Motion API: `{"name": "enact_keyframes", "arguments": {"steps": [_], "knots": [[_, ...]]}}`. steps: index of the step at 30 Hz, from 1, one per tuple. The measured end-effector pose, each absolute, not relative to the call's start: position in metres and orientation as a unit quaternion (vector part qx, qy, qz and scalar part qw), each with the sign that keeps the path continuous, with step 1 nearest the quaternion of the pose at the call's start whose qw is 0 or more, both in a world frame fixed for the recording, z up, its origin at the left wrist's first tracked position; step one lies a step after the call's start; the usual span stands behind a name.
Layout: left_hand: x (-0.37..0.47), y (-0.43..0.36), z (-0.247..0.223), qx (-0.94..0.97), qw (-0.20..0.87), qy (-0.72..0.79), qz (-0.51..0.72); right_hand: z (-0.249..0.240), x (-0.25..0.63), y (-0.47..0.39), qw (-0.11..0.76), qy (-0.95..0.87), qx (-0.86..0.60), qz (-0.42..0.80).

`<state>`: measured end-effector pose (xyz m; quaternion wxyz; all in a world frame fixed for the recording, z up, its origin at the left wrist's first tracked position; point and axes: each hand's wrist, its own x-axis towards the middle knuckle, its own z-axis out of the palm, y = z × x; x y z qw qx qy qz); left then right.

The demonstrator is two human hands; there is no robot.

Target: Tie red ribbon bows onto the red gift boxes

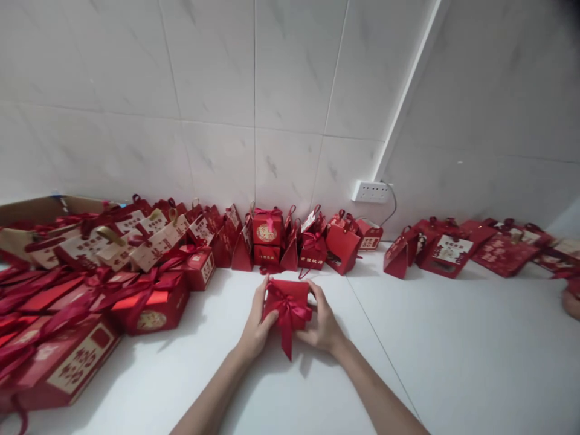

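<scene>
A small red gift box (pixel 277 294) with a dark red ribbon bow (pixel 290 311) is between my two hands in the middle of the head view. My left hand (pixel 259 323) grips its left side, the thumb at the front and the fingers behind. On the right side, my right hand (pixel 322 320) has its fingers closed around the box. One ribbon tail hangs down toward me. Just beyond the box stands a row of red boxes, among them two stacked boxes (pixel 266 256) with a bow on top.
Many red ribboned boxes (pixel 84 350) crowd the left of the white table (pixel 475 362), with a cardboard carton (pixel 86 204) behind. More red boxes (pixel 446 254) line the wall at right. What looks like another person's hand (pixel 571 303) shows at the right edge. A socket (pixel 371 192) is on the wall.
</scene>
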<state>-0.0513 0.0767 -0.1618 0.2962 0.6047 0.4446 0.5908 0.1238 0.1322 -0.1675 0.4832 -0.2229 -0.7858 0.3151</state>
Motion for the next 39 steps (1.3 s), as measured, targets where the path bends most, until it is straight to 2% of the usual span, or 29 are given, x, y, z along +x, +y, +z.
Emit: {"name": "enact_keyframes", "arguments": {"steps": [4,10,14,17,20,26,31,39], "knots": [[-0.052,0.078,-0.163,0.624,0.27,0.436,0.589,-0.165,0.125,0.132,0.477,-0.788,-0.226,0.318],[-0.053,0.083,-0.16,0.619,0.286,0.454,0.574,-0.161,0.127,0.136,0.433,-0.787,-0.266,0.351],[-0.051,0.083,-0.161,0.635,0.257,0.449,0.574,-0.157,0.131,0.134,0.401,-0.782,-0.245,0.409],[-0.049,0.084,-0.163,0.638,0.232,0.451,0.579,-0.155,0.129,0.131,0.465,-0.728,-0.213,0.455],[-0.047,0.085,-0.165,0.63,0.221,0.462,0.584,-0.155,0.125,0.129,0.519,-0.69,-0.238,0.445],[-0.048,0.083,-0.16,0.62,0.246,0.465,0.582,-0.15,0.121,0.128,0.51,-0.713,-0.313,0.367],[-0.047,0.079,-0.156,0.613,0.286,0.441,0.59,-0.147,0.121,0.127,0.532,-0.698,-0.312,0.364],[-0.047,0.079,-0.154,0.623,0.271,0.426,0.598,-0.148,0.119,0.129,0.558,-0.669,-0.324,0.369]]}}
